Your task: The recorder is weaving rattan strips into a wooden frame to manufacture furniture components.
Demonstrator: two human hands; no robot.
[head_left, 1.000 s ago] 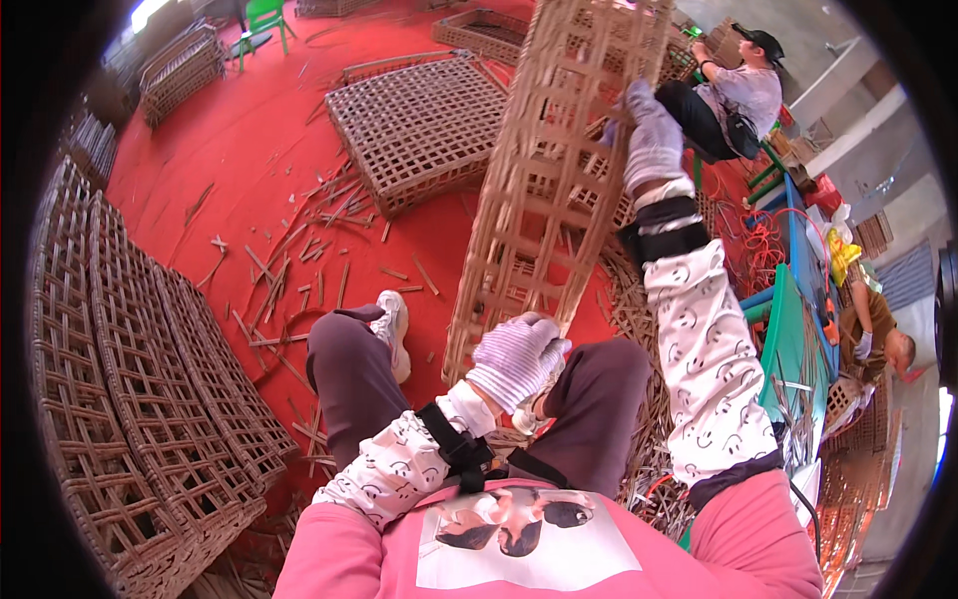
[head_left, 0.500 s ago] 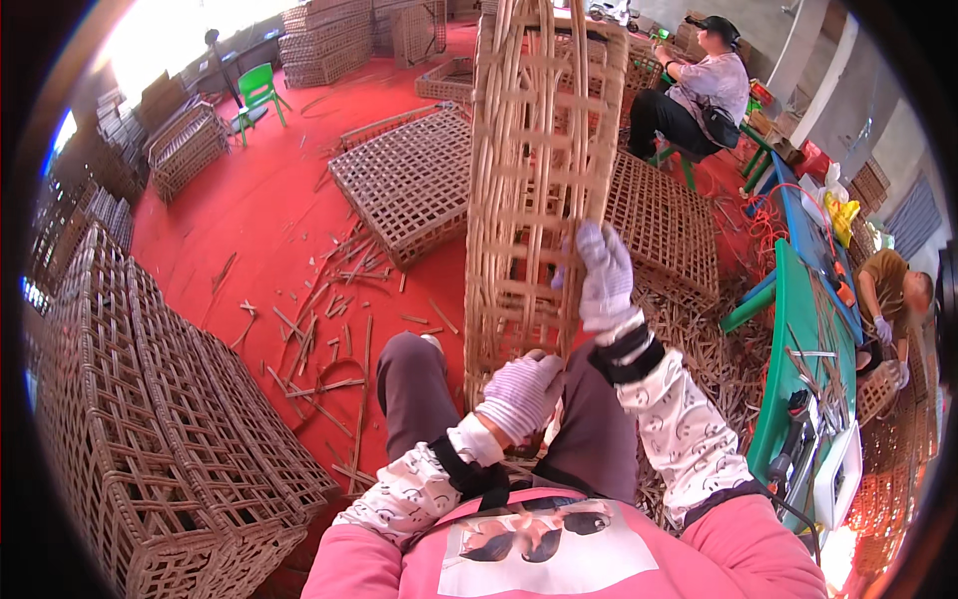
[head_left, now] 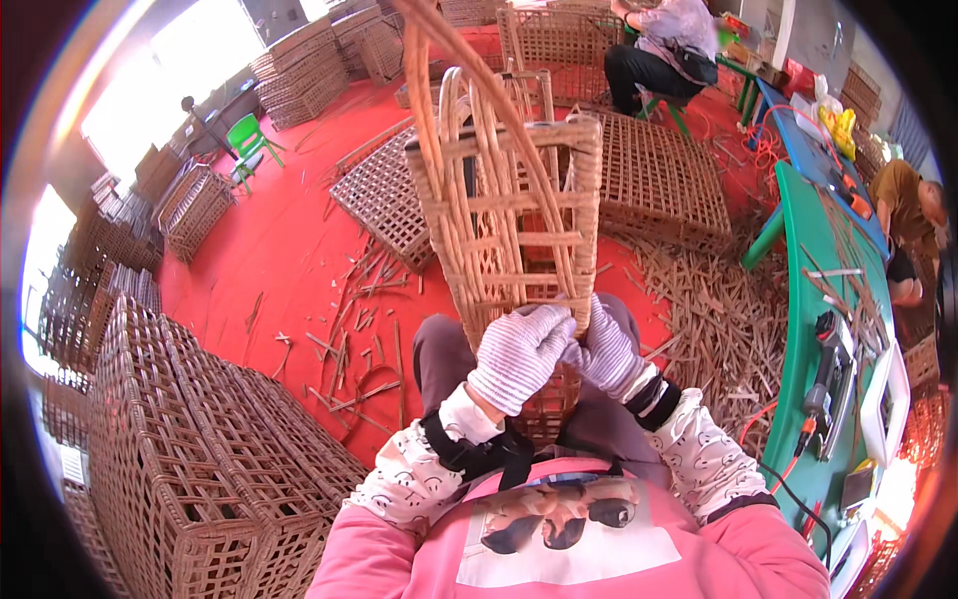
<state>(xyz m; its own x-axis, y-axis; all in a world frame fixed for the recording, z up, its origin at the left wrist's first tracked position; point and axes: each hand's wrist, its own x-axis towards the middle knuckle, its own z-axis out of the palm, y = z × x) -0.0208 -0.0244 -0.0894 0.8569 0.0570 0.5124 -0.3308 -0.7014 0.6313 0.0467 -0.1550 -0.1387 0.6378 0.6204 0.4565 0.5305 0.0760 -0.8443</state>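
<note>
An open-weave wicker basket (head_left: 517,238) stands tilted before my knees, its narrow side facing me. Long, loose wicker strands (head_left: 469,50) arch from it toward the top of the view. My left hand (head_left: 519,357), in a striped white-and-purple glove, is closed at the basket's near edge, fingertips pinched together. Beside it and touching it, my right hand (head_left: 609,349), gloved alike, is closed around the same edge from the right. Whether a single strand lies between the fingertips is hidden.
A large woven basket stack (head_left: 200,439) stands close on my left. Cut strips (head_left: 723,319) are heaped on the red floor at right. A green table (head_left: 798,260) holds a power tool (head_left: 828,374). Upturned baskets (head_left: 669,180) lie ahead; two people (head_left: 669,50) (head_left: 903,210) sit nearby.
The basket has turned and tipped, its narrow side now facing me. My right hand has come down beside my left at the near edge. The view has shifted somewhat.
</note>
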